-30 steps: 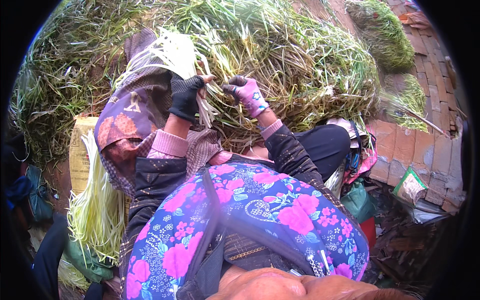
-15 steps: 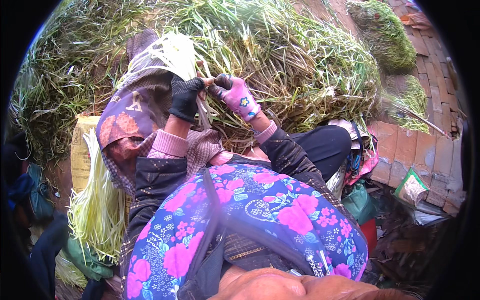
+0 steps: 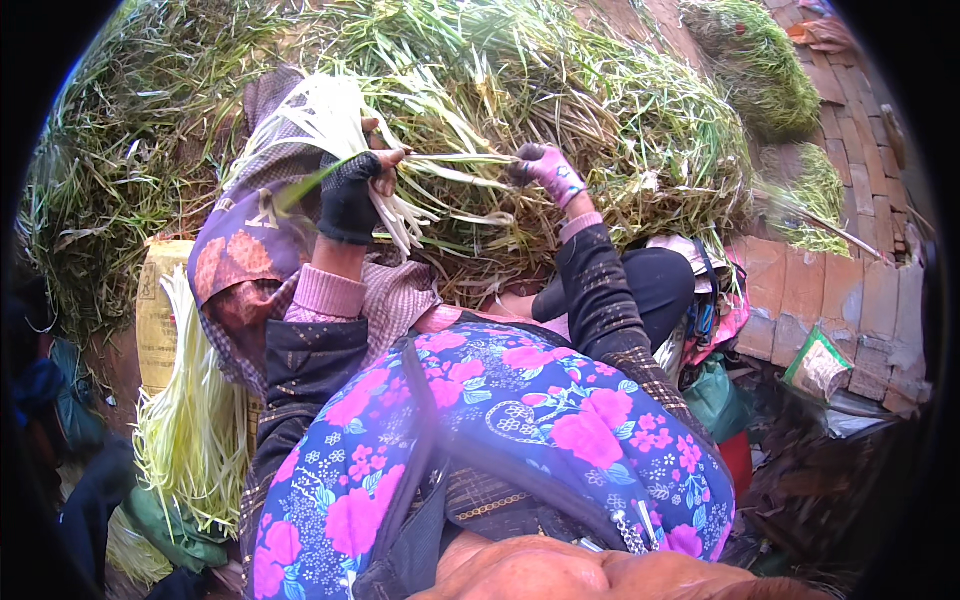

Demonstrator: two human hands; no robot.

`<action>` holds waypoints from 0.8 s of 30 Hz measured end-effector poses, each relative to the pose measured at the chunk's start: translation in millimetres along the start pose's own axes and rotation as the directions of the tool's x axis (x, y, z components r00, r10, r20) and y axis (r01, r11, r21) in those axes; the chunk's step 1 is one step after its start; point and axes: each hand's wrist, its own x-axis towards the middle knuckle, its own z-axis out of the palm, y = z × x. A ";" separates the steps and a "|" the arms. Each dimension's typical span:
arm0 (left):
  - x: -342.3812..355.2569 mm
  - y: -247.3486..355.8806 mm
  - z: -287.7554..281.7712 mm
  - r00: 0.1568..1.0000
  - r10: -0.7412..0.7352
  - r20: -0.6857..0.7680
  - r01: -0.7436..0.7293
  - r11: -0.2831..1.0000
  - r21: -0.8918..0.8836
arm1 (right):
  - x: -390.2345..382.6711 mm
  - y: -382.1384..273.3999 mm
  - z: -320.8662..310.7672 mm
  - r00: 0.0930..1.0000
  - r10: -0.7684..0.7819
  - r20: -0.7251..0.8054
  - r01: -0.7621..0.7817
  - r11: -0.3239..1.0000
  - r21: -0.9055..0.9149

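Gripping a bunch of pale green stalks (image 3: 330,120), my left hand (image 3: 352,195) in its dark fingerless glove is closed tight around them just above my lap. My right hand (image 3: 545,168), in a pink patterned glove, pinches one thin stalk (image 3: 450,158) that runs between the two hands; half a second ago the hands sat almost together, and now the right has pulled well away to the side. Beyond both hands lies the big heap of green stalks (image 3: 600,110). Down to the left of my left arm, a yellow sack (image 3: 155,315) stands behind a sheaf of cleaned white stalks (image 3: 195,420).
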 end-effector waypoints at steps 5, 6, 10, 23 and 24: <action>0.0 -4.2 2.8 1.000 0.013 0.007 -0.013 0.999 0.038 | 25.1 2.7 -21.0 0.995 0.097 0.003 -0.097 0.990 -0.104; 0.2 -4.4 3.4 1.000 0.016 0.001 -0.016 0.999 0.047 | 27.3 5.9 -17.3 0.994 0.103 0.020 -0.100 0.988 -0.118; 0.5 -3.0 4.7 1.000 0.004 -0.027 -0.003 1.000 0.016 | 25.9 29.7 -2.5 1.000 0.017 -0.020 -0.022 0.961 -0.276; 3.3 42.5 -15.0 0.995 0.090 -0.044 -0.097 0.976 -0.195 | 10.7 113.4 -138.3 0.629 0.252 -0.736 -0.409 0.912 -0.036; 3.8 44.4 -16.3 0.995 0.096 -0.038 -0.101 0.978 -0.184 | 4.5 116.5 -155.1 0.588 0.250 -0.769 -0.468 0.881 -0.070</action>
